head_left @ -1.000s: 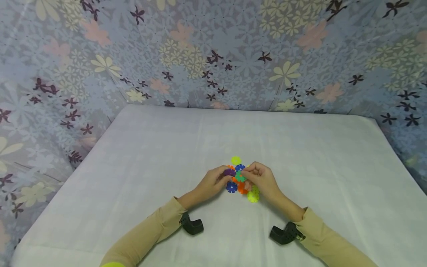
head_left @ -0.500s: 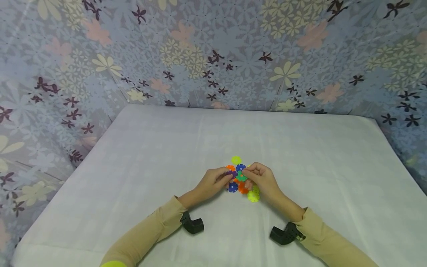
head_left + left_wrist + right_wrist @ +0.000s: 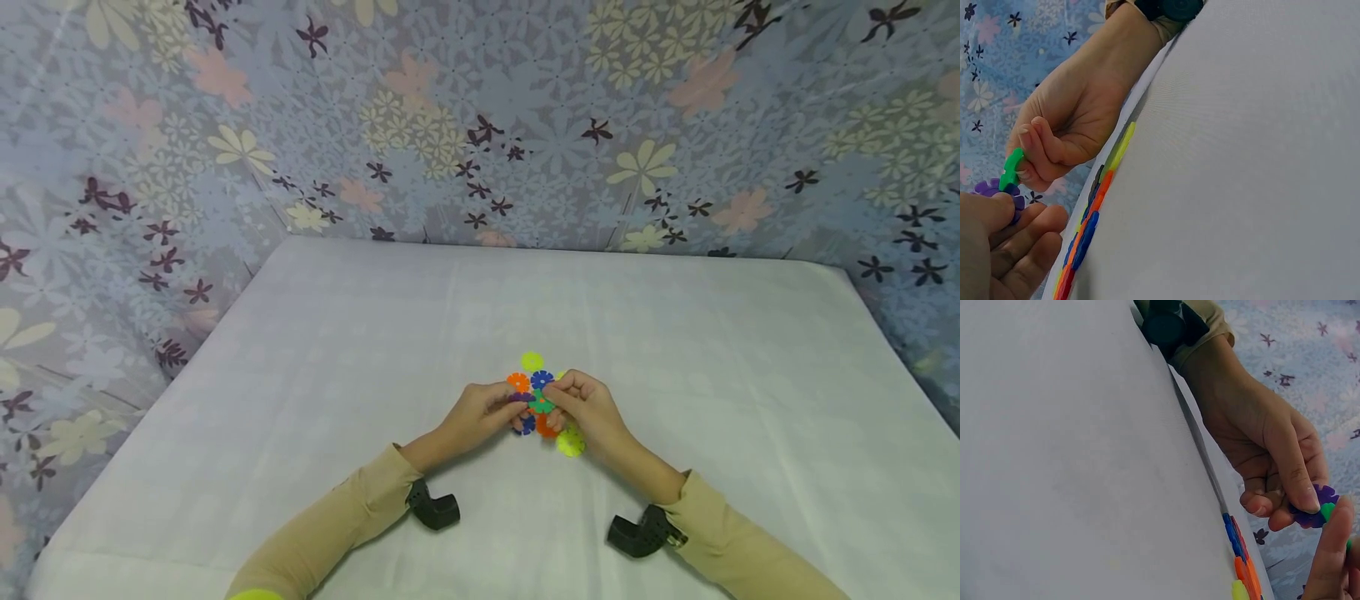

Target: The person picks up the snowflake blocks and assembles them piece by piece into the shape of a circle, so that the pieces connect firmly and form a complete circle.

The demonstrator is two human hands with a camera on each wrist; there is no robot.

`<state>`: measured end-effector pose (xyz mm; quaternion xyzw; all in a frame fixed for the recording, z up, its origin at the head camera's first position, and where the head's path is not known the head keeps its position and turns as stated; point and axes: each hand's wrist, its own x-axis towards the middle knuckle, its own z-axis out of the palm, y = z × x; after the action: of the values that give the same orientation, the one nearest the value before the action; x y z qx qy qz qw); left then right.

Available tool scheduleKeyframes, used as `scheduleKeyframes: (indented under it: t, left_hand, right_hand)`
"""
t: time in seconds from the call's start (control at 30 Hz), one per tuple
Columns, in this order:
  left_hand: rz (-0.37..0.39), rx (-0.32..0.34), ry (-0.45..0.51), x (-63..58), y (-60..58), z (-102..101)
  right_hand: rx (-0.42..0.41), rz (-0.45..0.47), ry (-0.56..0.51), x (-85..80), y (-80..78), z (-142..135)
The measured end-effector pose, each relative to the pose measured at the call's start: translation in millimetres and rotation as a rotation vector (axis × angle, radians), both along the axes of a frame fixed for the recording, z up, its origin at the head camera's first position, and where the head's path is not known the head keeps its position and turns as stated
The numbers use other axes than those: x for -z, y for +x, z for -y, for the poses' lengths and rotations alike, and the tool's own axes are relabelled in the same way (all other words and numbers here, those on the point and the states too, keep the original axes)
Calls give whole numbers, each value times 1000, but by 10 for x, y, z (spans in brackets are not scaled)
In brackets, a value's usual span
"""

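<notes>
Between thumb and fingers, my left hand (image 3: 480, 410) pinches a purple notched plastic disc (image 3: 521, 397), seen nearly edge-on in the head view. My right hand (image 3: 594, 410) pinches a green notched disc (image 3: 542, 403) of the same flower-like kind. Both discs are held above the table, and their rims meet in the left wrist view, where the purple disc (image 3: 988, 187) lies against the green disc (image 3: 1012, 169). Whether their slots interlock I cannot tell. In the right wrist view, a fingertip of my right hand (image 3: 1332, 550) partly covers the green disc (image 3: 1327, 511).
Under and around the hands, several more notched discs lie on the white-covered table (image 3: 360, 333): a yellow disc (image 3: 532, 361), an orange disc (image 3: 518, 382), a blue disc (image 3: 542, 380) and a lime disc (image 3: 571, 442) among them. A flowered cloth (image 3: 480, 125) rises behind the table.
The purple disc has turned from showing its face to nearly edge-on and shifted slightly towards me, uncovering more of the orange disc. Both hands have moved only a little.
</notes>
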<state>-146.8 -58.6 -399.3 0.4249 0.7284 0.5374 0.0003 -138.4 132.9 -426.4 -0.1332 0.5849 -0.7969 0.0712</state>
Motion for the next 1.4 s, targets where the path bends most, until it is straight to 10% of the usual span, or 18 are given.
scheduleKeyframes:
  t: [0.37,0.8,1.2,1.4]
  left_hand:
    - [-58,8,15,300,-135,2]
    - [-156,-24,119,362,-185,-37]
    - [59,-38,192,50,-21,20]
    - [149,17,232,185,-95,29]
  right_hand:
    - [2,-41,75,4,13,8]
    - [8,-254,174,-24,15,-16]
    - [-66,-409,218,-28,0,-12]
    - [-14,-413,200,-6,-11,-18]
